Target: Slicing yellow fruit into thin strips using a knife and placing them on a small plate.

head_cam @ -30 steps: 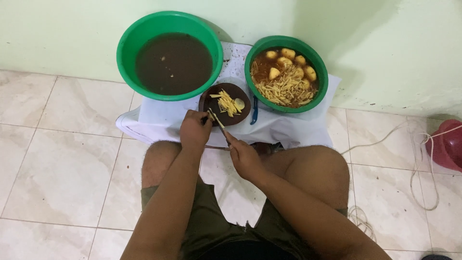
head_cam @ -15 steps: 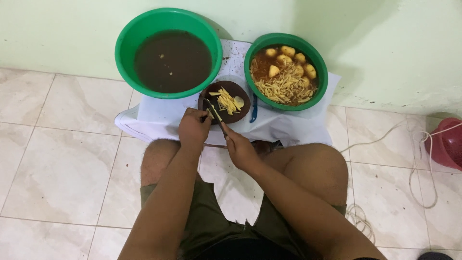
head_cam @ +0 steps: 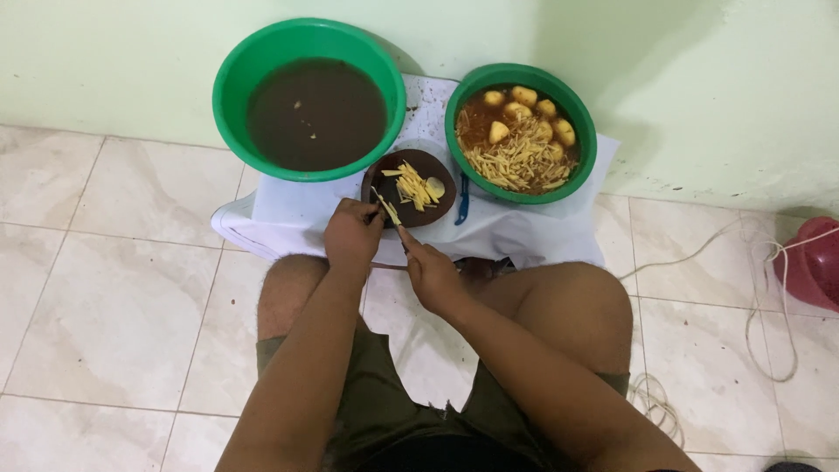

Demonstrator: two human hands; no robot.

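The person sits on a tiled floor [head_cam: 114,297] with knees spread. Both hands meet at the near edge of a small round dark board [head_cam: 411,166].

The left hand [head_cam: 352,236] is curled, its fingertips pinched on a small pale piece of potato [head_cam: 384,208] at the board's near-left rim. The right hand [head_cam: 430,273] is closed around the handle of a knife [head_cam: 395,220]. Its blade is thin and partly hidden, so its edge cannot be made out clearly. The blade's long axis runs on a diagonal, from the right hand up and to the left, with the tip pointing toward the left hand's fingertips and the piece held there.

On the board lie yellow potato strips [head_cam: 411,185], mostly lengthwise away from the person, with a pale chunk [head_cam: 434,187] just beside them. A blue-handled tool [head_cam: 462,199] lies just right of the board, pointing away from the person.

Behind the board stand two green basins: the left basin [head_cam: 229,83] holds dark liquid, and the right basin [head_cam: 584,157] holds reddish liquid, cut strips and whole peeled potatoes [head_cam: 524,94]. All rest on white cloth [head_cam: 542,232]. A white cord [head_cam: 769,306] trails on the floor to the right, near a red object [head_cam: 817,262].
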